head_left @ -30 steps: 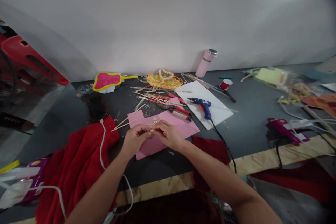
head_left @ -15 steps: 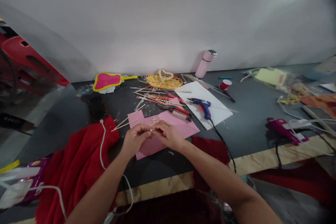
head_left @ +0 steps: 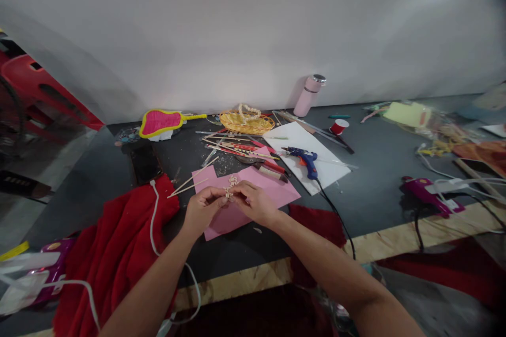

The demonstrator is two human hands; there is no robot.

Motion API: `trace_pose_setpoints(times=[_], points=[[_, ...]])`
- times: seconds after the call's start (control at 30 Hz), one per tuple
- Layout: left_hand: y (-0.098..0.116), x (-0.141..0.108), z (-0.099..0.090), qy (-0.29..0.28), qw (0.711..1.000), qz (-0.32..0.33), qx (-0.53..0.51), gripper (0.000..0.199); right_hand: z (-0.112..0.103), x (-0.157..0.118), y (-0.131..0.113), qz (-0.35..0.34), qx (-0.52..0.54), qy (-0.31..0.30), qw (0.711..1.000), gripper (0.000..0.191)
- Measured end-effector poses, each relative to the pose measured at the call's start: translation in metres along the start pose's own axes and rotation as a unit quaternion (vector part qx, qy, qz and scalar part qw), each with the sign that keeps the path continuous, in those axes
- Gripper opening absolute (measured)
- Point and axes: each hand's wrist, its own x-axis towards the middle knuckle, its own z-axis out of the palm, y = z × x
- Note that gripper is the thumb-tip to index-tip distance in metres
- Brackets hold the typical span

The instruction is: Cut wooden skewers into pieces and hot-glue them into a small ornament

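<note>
Left hand (head_left: 205, 210) and right hand (head_left: 254, 203) nearly closed, fingertips pinching cluster of small cream-coloured bead-like pieces (head_left: 233, 181) over flat pink paper sheet (head_left: 220, 224). Light, steady pinch seems best; work low, so sheet catches strays.

Craft workshop bench, with glue gun (head_left: 311, 166), thread spool (head_left: 339, 126) and scattered sticks (head_left: 237, 148).

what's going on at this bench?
A person's left hand and right hand meet fingertip to fingertip over pink paper, pinching a cluster of small pale pieces. How the pieces join is too small to tell. A blue glue gun lies untouched on a white sheet to the right.
</note>
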Motion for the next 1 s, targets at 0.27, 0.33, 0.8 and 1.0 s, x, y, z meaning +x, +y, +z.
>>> trace_pose_setpoints(times=[0.27, 0.33, 0.8, 1.0], points=[[0.0022, -0.0004, 0.0008, 0.005, 1.0, 0.004, 0.007, 0.016, 0.0005, -0.0004, 0.0, -0.002, -0.003, -0.005, 1.0, 0.013], [0.0022, -0.0004, 0.0009, 0.009, 1.0, 0.012, 0.026, 0.015, 0.0008, -0.0006, 0.0004, -0.006, -0.006, -0.006, 1.0, 0.013], [0.0005, -0.0005, 0.0012, 0.006, 0.999, 0.019, 0.031, 0.017, 0.0019, -0.0017, 0.0027, -0.014, -0.031, -0.005, 0.999, 0.014], [0.0013, -0.0014, 0.0016, 0.01, 1.0, 0.018, 0.019, 0.016, 0.0019, -0.0002, 0.0006, -0.006, -0.018, 0.004, 1.0, 0.014]])
